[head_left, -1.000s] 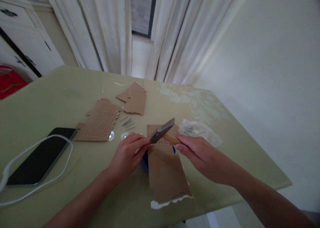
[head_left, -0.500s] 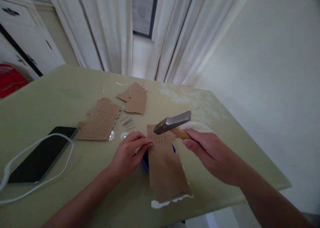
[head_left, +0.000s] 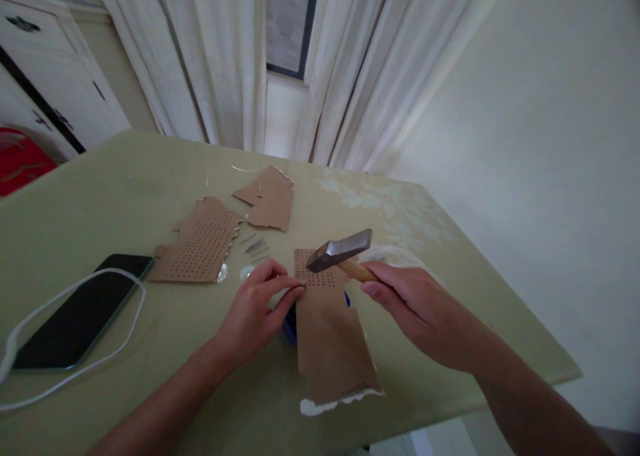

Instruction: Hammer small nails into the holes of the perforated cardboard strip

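My right hand (head_left: pixel 415 306) grips the wooden handle of a hammer (head_left: pixel 340 251), whose grey steel head hangs just above the far, hole-punched end of a torn cardboard strip (head_left: pixel 333 339). My left hand (head_left: pixel 257 306) rests at the strip's left edge, thumb and forefinger pinched at the cardboard as if on a small nail that I cannot make out. A blue object (head_left: pixel 289 323) shows under the strip beside that hand.
A second perforated cardboard piece (head_left: pixel 203 243), plain cardboard scraps (head_left: pixel 270 199), loose nails (head_left: pixel 256 246) and small round discs (head_left: pixel 246 271) lie on the green table (head_left: pixel 100 203). A phone (head_left: pixel 83 313) with a white cable (head_left: pixel 30 329) lies left. A clear plastic bag (head_left: pixel 395 256) sits behind my right hand.
The hammer head rose from the cardboard to a raised position, and has now come partway back down toward the perforated end. My left hand stayed in place.
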{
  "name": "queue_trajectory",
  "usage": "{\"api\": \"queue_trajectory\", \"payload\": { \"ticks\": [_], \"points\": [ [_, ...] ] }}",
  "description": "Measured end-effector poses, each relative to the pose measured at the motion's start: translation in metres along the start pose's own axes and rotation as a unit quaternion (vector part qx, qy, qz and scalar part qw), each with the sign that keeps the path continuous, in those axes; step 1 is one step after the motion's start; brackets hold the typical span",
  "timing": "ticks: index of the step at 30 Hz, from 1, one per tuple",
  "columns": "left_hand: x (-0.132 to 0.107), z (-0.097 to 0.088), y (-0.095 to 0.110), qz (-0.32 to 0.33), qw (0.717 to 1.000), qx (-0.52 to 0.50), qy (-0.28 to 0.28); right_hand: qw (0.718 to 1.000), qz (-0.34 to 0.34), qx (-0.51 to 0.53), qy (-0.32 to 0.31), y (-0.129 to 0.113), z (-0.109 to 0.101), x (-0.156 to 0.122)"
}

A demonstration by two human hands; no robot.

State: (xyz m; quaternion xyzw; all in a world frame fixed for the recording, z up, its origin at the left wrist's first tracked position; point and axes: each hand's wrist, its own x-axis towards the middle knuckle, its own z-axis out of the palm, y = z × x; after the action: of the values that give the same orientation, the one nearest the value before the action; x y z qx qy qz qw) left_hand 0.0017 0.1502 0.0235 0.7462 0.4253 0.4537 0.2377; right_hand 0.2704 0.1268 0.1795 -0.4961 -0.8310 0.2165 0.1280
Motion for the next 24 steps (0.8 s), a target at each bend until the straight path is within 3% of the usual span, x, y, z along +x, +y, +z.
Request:
{"api": "queue_trajectory", "payload": {
  "ticks": [3, 11, 18, 24],
  "points": [
    [0.000, -0.002, 0.001, -0.046, 0.999, -0.017, -0.023, 1.000, 0.002, 0.002, -0.004, 0.003, 0.001, -0.001],
    [-0.003, 0.000, -0.001, -0.088, 0.989, -0.085, -0.087, 1.000, 0.006, 0.003, 0.002, 0.007, 0.008, 0.000],
    [-0.002, 0.003, -0.003, -0.114, 0.982, -0.136, -0.065, 1.000, 0.009, 0.025, 0.010, 0.002, -0.001, 0.002],
    [-0.004, 0.005, -0.005, -0.116, 0.981, -0.148, -0.046, 0.999, -0.003, -0.019, -0.032, 0.007, 0.020, 0.010]
  ]
}}
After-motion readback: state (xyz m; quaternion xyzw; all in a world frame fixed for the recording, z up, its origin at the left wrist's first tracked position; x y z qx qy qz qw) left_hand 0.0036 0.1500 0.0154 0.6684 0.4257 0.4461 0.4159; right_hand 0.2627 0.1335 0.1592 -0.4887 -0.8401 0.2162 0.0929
